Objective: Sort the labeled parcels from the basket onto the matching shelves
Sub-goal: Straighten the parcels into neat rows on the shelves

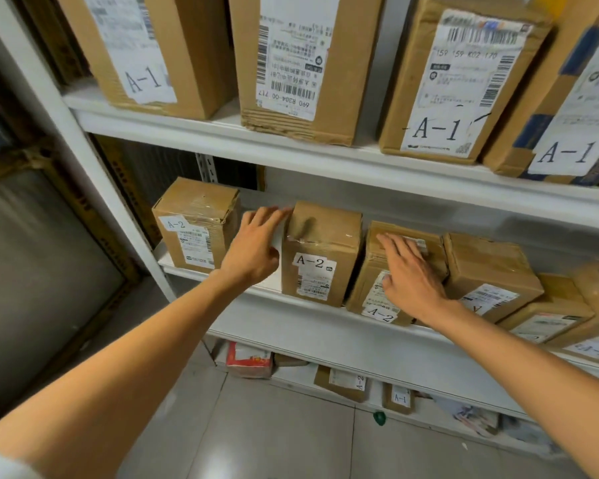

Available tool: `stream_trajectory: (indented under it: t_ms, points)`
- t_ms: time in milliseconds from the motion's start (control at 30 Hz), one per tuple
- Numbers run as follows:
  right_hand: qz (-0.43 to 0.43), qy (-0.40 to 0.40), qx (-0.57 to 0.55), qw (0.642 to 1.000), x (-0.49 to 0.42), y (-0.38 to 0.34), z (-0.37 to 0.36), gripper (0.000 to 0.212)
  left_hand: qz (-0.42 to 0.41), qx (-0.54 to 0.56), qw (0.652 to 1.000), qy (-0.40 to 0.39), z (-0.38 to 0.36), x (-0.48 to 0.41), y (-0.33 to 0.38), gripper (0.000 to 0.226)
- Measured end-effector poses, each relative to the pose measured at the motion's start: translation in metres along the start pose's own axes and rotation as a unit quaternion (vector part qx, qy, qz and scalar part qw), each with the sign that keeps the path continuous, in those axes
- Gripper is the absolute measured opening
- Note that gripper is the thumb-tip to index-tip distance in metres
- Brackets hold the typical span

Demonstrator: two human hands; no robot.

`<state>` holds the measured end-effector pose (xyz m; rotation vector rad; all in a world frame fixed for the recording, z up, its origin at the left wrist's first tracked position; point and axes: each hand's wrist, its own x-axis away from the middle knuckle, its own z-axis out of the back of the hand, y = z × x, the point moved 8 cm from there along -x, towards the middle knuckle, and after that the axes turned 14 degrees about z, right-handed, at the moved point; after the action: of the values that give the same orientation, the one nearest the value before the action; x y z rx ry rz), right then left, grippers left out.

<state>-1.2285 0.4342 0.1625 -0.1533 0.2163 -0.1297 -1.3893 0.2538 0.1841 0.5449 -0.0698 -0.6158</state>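
A white rack holds brown cardboard parcels. On the middle shelf (312, 316) an upright parcel labelled A-2 (320, 254) stands in the centre. My left hand (256, 248) lies flat against its left side, fingers spread. My right hand (408, 271) rests open on a tilted A-2 parcel (377, 305) just to the right. Another A-2 parcel (194, 224) stands at the shelf's left end. Larger A-1 parcels (457, 81) fill the upper shelf (222, 136). The basket is out of view.
More parcels (491, 271) lean in a row to the right on the middle shelf. Below the rack, loose parcels (343, 382) and packets lie on the tiled floor (274, 437). A white upright post (83, 160) bounds the rack on the left.
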Motion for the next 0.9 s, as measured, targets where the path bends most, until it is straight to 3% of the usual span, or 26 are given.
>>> stream_trajectory:
  t_ms: [133,300,567,667,900]
  points:
    - [0.002,0.020,-0.014,1.000,-0.007,-0.013,-0.006,0.073,0.100,-0.134,0.984,0.056,0.034,-0.028,-0.065,0.083]
    - [0.042,0.075,-0.013,0.996,-0.009,-0.041,-0.001,0.062,0.201,-0.193,0.960,-0.020,0.021,-0.046,-0.117,0.089]
    - [0.115,0.091,-0.014,0.989,-0.039,-0.086,-0.012,0.057,0.125,-0.203,0.961,0.141,0.026,-0.054,-0.113,0.055]
    - [0.124,0.093,-0.014,0.988,-0.053,-0.097,-0.014,0.058,0.116,-0.247,0.953,0.128,0.018,-0.057,-0.117,0.053]
    - [0.141,0.083,-0.015,0.986,-0.071,-0.109,-0.012,0.056,0.132,-0.212,0.963,0.105,0.023,-0.054,-0.105,0.046]
